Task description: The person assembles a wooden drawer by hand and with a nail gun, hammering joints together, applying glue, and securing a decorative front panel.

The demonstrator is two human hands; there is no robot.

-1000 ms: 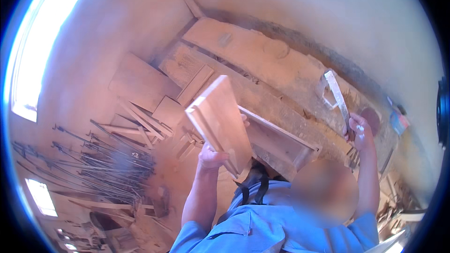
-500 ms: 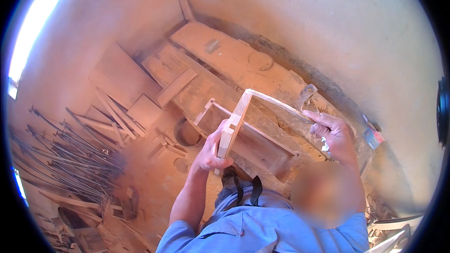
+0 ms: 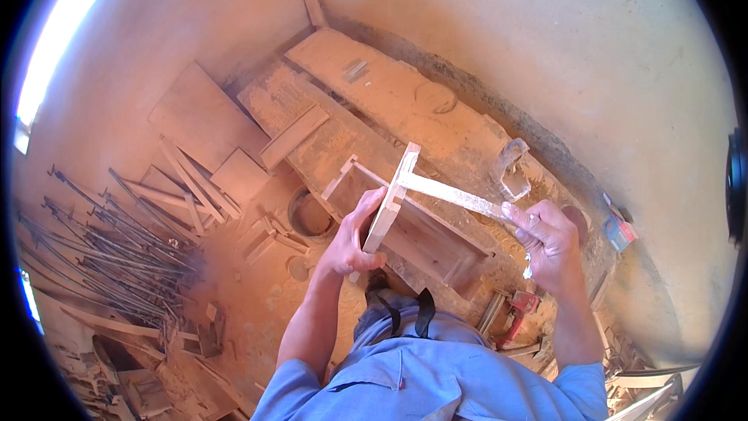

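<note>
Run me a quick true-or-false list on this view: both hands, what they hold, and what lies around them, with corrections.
1. The left hand grips a wooden board. True.
2. The right hand is empty. False: the right hand holds a whitish stick.
3. In this view, the stick's far end meets the board. True.
4. The wooden box is covered by a lid. False: the wooden box is open, with its inside showing.
5. The long metal rods are on the right side of the picture. False: they are on the left.
</note>
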